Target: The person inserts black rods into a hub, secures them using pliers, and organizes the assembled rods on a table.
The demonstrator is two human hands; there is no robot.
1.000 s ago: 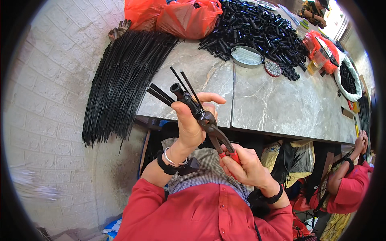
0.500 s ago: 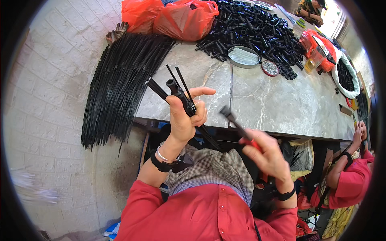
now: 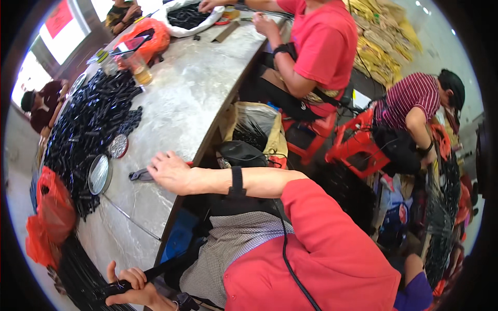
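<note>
Stretches the right arm leftward over the near edge of the table (image 3: 194,88), back of the hand upward. Rests the right hand (image 3: 168,172) across the pliers (image 3: 140,175) on the tabletop, covering most of the handles; cannot tell clamped fingers from loosely laid ones here. Holds the left hand (image 3: 136,291) low at the near left, with some fingers wrapped round a black tube bundle (image 3: 166,267) and the index finger raised off it.

Has a round tin (image 3: 109,179) and a small red-rimmed container (image 3: 126,149) just left of the pliers, in the way of a heap of black tubes (image 3: 85,127) farther left. Has red plastic bags (image 3: 54,202) and long black rods (image 3: 85,274) at the left. Shares the table's far end with a cup (image 3: 142,78), a white sack (image 3: 194,32) of black pieces and, at the right edge, a co-worker (image 3: 324,57) in red. Wears a black cord (image 3: 286,254) down the shirt.
</note>
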